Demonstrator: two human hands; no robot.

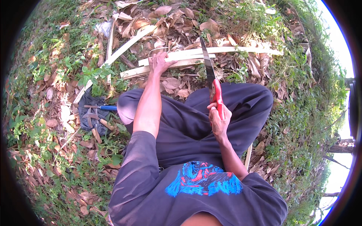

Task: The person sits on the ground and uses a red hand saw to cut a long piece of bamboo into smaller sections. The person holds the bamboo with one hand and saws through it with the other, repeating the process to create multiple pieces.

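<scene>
My right hand (219, 117) is closed round the red handle of a handsaw (216, 90). Its dark blade points away from me and lies across or just over pale wooden strips (230, 49) in front of my crossed legs. Further left on those strips, my left hand (159, 64) grips them from above, thumb stretched to the right along the wood. A second, shorter strip (184, 63) lies nearer to me, beside the long one. Whether the saw teeth touch the wood cannot be made out.
A long pale strip (128, 45) slants across the ground at the left. Beside my left knee, a blue-handled tool (107, 107) and wooden-handled tools (96, 133) lie on or by a black plastic bag (86, 113). Dry leaves and grass surround me.
</scene>
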